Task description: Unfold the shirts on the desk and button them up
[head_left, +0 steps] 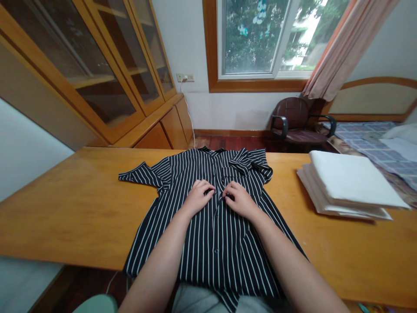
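A black shirt with white stripes [202, 234] lies front up, its collar at the far edge of the wooden table [65, 208] and its hem hanging over the near edge. My left hand [199, 198] is closed in a pinch on the left side of the button placket, near the chest. Just across the placket, my right hand [239, 201] pinches the other front edge, fingers curled. A button [216, 251] shows lower down. The left sleeve in view stretches out sideways; the right one is folded and bunched over the shoulder. Fingertip detail is too small to make out.
A stack of white folded sheets or boards [355, 182] lies on the table at right. Behind the table are a brown armchair [295, 121], a bed [374, 134] and a glass-door cabinet [130, 117]. A green stool [96, 304] stands at lower left.
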The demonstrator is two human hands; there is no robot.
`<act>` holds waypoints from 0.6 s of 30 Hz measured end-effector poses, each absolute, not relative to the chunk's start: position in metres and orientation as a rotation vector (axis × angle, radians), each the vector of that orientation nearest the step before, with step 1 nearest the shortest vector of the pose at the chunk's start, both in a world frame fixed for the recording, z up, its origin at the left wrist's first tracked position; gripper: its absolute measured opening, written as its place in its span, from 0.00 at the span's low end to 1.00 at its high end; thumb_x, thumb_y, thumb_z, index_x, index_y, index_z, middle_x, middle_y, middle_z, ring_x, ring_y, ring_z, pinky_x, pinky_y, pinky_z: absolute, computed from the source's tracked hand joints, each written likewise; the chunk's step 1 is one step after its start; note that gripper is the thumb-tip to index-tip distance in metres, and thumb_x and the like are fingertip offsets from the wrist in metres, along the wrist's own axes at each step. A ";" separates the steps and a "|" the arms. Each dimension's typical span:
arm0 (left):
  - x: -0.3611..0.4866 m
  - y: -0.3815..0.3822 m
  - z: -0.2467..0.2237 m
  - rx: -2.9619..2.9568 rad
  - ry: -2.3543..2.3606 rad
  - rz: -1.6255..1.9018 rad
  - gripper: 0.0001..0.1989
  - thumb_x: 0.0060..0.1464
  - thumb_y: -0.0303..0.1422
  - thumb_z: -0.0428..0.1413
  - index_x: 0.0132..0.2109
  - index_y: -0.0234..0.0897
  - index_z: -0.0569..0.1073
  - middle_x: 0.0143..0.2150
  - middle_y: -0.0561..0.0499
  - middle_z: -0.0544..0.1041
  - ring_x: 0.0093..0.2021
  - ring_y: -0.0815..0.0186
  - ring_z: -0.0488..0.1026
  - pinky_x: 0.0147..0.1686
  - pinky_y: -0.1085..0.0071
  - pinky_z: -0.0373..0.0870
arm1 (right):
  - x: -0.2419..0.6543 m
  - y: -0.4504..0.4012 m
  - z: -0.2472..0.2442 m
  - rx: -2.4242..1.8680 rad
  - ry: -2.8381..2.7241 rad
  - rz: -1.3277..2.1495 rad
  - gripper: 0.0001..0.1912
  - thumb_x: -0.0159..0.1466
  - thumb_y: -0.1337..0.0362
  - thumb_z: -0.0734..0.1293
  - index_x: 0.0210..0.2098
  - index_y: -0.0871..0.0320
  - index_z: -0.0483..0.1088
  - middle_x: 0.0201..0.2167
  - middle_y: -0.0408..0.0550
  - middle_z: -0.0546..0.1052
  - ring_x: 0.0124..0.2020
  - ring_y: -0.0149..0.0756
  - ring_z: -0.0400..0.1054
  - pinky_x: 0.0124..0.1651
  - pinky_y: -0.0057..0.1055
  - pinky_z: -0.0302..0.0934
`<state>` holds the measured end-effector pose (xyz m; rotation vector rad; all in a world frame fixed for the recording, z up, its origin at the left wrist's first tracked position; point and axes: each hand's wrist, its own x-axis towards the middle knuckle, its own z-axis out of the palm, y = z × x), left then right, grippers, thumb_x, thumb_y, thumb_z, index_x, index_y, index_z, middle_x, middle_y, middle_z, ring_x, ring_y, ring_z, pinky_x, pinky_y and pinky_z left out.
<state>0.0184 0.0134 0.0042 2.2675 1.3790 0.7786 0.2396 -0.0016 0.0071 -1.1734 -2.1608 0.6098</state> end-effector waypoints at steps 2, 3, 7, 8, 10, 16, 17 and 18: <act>0.019 0.013 0.003 2.280 1.397 0.768 0.08 0.62 0.34 0.54 0.43 0.42 0.78 0.44 0.50 0.75 0.49 0.59 0.67 0.53 0.60 0.63 | 0.240 -0.006 0.011 -1.122 -2.204 0.621 0.10 0.60 0.74 0.66 0.37 0.54 0.74 0.41 0.46 0.71 0.45 0.39 0.66 0.52 0.38 0.59; 0.019 0.012 0.003 2.287 1.405 0.766 0.08 0.61 0.33 0.54 0.44 0.42 0.78 0.44 0.49 0.75 0.49 0.59 0.67 0.53 0.60 0.63 | 0.240 -0.010 0.013 -1.096 -2.238 0.631 0.09 0.61 0.73 0.67 0.39 0.54 0.75 0.41 0.46 0.71 0.45 0.39 0.66 0.51 0.38 0.59; 0.020 0.012 0.003 2.283 1.426 0.804 0.07 0.61 0.31 0.53 0.42 0.40 0.77 0.44 0.49 0.75 0.48 0.59 0.67 0.53 0.60 0.64 | 0.238 -0.032 0.020 -1.014 -2.426 0.653 0.10 0.63 0.64 0.71 0.45 0.52 0.74 0.38 0.45 0.72 0.44 0.40 0.66 0.50 0.39 0.59; 0.020 0.012 0.004 2.270 1.430 0.828 0.07 0.61 0.31 0.53 0.41 0.40 0.76 0.43 0.49 0.75 0.48 0.59 0.68 0.52 0.60 0.64 | 0.239 -0.037 0.021 -1.006 -2.457 0.643 0.11 0.63 0.62 0.71 0.46 0.52 0.74 0.39 0.45 0.73 0.45 0.40 0.66 0.50 0.40 0.58; 0.020 0.014 0.005 2.229 1.431 0.893 0.07 0.60 0.30 0.52 0.39 0.39 0.75 0.41 0.49 0.75 0.46 0.60 0.69 0.51 0.61 0.65 | 0.242 -0.046 0.021 -1.019 -2.475 0.620 0.12 0.62 0.59 0.73 0.45 0.52 0.73 0.41 0.46 0.73 0.46 0.42 0.66 0.51 0.40 0.58; 0.017 0.008 0.015 2.164 1.385 0.770 0.08 0.60 0.32 0.53 0.35 0.38 0.75 0.36 0.50 0.73 0.39 0.62 0.71 0.44 0.65 0.67 | 0.252 -0.050 0.013 -1.091 -2.421 0.614 0.08 0.64 0.60 0.72 0.42 0.53 0.73 0.42 0.46 0.72 0.47 0.40 0.65 0.52 0.39 0.58; 0.017 0.002 0.018 2.180 1.371 0.696 0.09 0.60 0.33 0.53 0.35 0.38 0.75 0.36 0.50 0.74 0.40 0.62 0.71 0.44 0.65 0.67 | 0.252 -0.049 0.012 -1.090 -2.418 0.615 0.08 0.64 0.60 0.72 0.42 0.53 0.73 0.42 0.46 0.72 0.47 0.40 0.65 0.52 0.39 0.58; 0.017 -0.005 0.021 2.193 1.354 0.624 0.09 0.60 0.35 0.53 0.35 0.38 0.76 0.37 0.50 0.74 0.41 0.61 0.71 0.44 0.64 0.67 | 0.252 -0.048 0.012 -1.089 -2.417 0.618 0.08 0.63 0.61 0.72 0.42 0.53 0.74 0.41 0.46 0.72 0.47 0.40 0.65 0.52 0.39 0.58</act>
